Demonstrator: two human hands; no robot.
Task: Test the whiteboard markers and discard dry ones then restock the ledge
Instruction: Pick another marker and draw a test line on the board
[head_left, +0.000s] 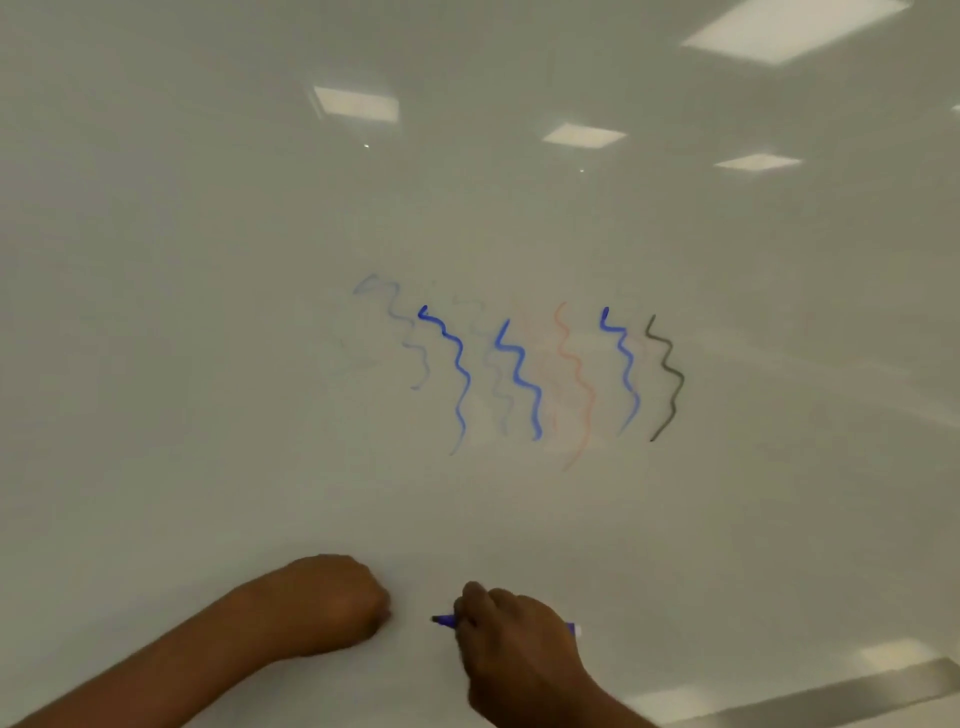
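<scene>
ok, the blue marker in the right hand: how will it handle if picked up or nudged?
Probably stiff: the blue marker runs straight through the grip of the right hand, both ends sticking out. Likely light: the fingers alone hold it level. The barrel looks slim and round, so on the ledge it may roll if nudged.

Light was dim and even; rectangular ceiling-panel reflections (356, 104) glared on the glossy white whiteboard (208, 415); focus was slightly soft.
</scene>
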